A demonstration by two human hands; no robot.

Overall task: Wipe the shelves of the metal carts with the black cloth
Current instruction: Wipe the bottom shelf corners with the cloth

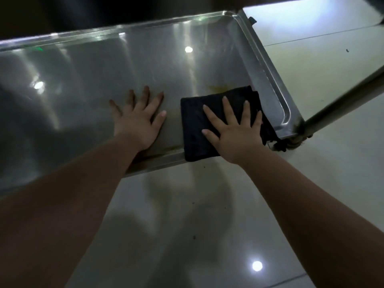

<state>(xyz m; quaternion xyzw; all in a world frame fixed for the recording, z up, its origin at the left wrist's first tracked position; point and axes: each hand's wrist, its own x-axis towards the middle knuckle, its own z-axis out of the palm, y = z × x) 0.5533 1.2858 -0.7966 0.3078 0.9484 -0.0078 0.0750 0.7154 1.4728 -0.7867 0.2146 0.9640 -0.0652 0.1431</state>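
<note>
Metal cart shelf (83, 75): rimmed steel tray, viewed from above. Black cloth (193, 125) lies folded in the shelf's 4 o'clock corner, its near edge overhanging the front rim. Right hand (234, 134) is flat on the cloth, fingers straight and spread, pressing. Left hand (137, 121) is at the cloth's 9 o'clock, just beside it, palm flat on bare steel, fingers spread. Yellowish smear (218, 88) at the cloth's 12 o'clock edge.

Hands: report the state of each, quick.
Left hand: open, flat on the metal shelf, holding nothing.
Right hand: open, fingers spread, pressing on the black cloth.
</note>
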